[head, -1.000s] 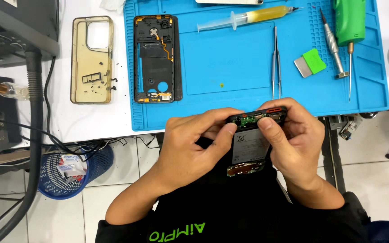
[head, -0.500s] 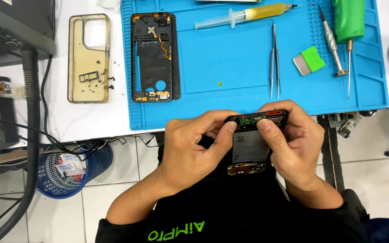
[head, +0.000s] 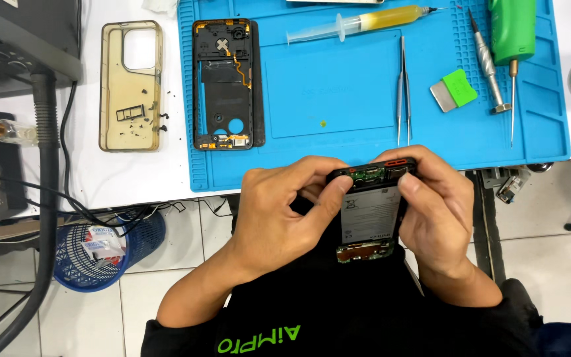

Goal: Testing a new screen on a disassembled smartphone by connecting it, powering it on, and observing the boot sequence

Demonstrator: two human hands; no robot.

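An opened phone (head: 370,213) with its battery and circuit boards exposed is held over my lap, just off the table's front edge. My left hand (head: 285,211) grips its left side, thumb pressing on the top board. My right hand (head: 434,211) wraps the right side, fingers on the top corner. On the blue work mat (head: 338,99) lies a black phone back frame (head: 225,84) at the left.
A yellowed clear phone case (head: 130,86) with a SIM tray and tiny screws lies left of the mat. Tweezers (head: 403,89), a syringe of yellow fluid (head: 365,22), a green scraper (head: 454,90), screwdrivers (head: 487,59) and a green tool (head: 511,30) rest on the mat. A blue bin (head: 104,254) stands below.
The view has shifted slightly. Both hands keep their hold on the phone, with only small finger movement at its top edge.
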